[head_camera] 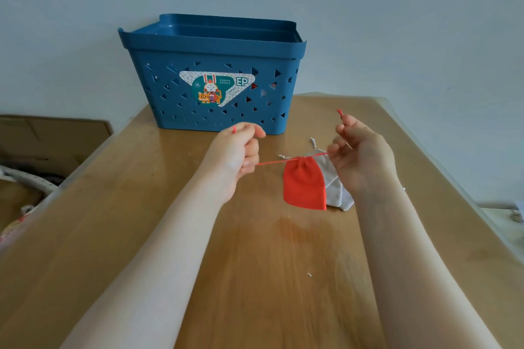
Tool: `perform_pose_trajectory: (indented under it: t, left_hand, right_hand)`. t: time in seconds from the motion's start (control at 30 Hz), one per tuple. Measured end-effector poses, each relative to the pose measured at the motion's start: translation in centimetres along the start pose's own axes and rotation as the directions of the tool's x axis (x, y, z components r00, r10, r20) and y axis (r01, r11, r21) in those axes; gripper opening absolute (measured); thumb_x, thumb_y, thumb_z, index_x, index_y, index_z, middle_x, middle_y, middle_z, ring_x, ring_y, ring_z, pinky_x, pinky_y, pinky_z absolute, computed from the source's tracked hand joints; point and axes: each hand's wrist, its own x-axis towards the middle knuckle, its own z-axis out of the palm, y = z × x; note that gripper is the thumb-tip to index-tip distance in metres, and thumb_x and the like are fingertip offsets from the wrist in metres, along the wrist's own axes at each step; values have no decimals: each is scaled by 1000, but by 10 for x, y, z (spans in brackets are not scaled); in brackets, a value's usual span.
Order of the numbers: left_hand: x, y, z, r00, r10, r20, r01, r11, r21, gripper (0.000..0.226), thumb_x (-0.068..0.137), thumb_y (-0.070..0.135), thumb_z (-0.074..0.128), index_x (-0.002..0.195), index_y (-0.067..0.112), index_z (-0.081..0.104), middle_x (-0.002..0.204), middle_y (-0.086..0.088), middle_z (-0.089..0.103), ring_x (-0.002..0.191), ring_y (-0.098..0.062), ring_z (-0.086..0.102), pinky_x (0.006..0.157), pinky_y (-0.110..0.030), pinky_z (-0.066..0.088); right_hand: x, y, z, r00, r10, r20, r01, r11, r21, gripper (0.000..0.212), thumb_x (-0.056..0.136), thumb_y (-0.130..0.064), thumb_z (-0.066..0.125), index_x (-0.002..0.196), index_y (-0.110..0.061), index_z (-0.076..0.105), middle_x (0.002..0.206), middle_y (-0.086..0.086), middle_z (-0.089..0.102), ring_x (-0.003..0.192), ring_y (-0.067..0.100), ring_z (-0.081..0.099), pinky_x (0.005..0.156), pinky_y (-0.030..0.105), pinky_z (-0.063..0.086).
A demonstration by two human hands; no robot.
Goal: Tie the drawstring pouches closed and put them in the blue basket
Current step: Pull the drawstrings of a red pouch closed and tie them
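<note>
The red drawstring pouch (304, 183) hangs above the wooden table (255, 263) between the two hands, right of the table's middle and nearer than the basket. Its mouth is gathered into a tight pucker at the top, and the red cord (272, 162) runs out of it to either side, nearly level and taut. That looks like the reason for the hold: pulling the two cord ends apart cinches the neck shut, and keeping the pouch off the table lets its own weight help.

The left hand (241, 150) has its fingers curled into a loose fist round the left run of cord, with a short red end poking out at the top of the fist. The right hand (360, 156) is turned palm toward the camera, its fingers bent and pinching the right run, and that cord's knotted tip sticks up above the fingertips. Both forearms reach in from the near edge, angled toward each other.

Just behind the red pouch, partly hidden by it and by the right hand, grey drawstring pouches (337, 187) lie on the table with pale cords trailing toward the far side; how many I cannot tell.

The blue basket (215, 48) stands at the far edge against the wall, left of the pouches. Specks of red show through its triangular holes, but what is inside is unclear.
</note>
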Motion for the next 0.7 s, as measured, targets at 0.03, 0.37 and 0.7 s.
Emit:
perform_pose_trajectory:
  t: [0.03, 0.37, 0.7]
  left_hand:
    - [-1, 0, 1, 1000, 9, 12, -11, 992, 128, 28, 101, 16, 34, 80, 12, 53, 44, 10, 27, 43, -9, 22, 42, -21, 19]
    - [-5, -6, 5, 947, 200, 251, -307, 343, 888, 24, 91, 38, 54, 93, 21, 71, 100, 6, 53, 90, -12, 52, 78, -31, 47]
    - [-9, 3, 5, 979, 187, 82, -190, 688, 701, 36, 93, 34, 53, 62, 17, 59, 43, 7, 38, 42, -4, 33, 47, -21, 24]
  right_hand:
    - [0, 0, -1, 1000, -17, 5, 17, 999, -48, 25, 89, 6, 39, 85, -9, 59, 67, 2, 52, 48, 10, 40, 45, 18, 36]
    - [-5, 3, 3, 950, -198, 241, 312, 596, -740, 30, 84, 0, 47, 81, -17, 71, 70, -3, 62, 56, 11, 43, 53, 20, 36]
    - [-9, 13, 2, 846, 70, 529, 521, 99, -848, 15, 77, -27, 73, 89, -20, 72, 78, -9, 67, 64, -3, 55, 58, 4, 40]
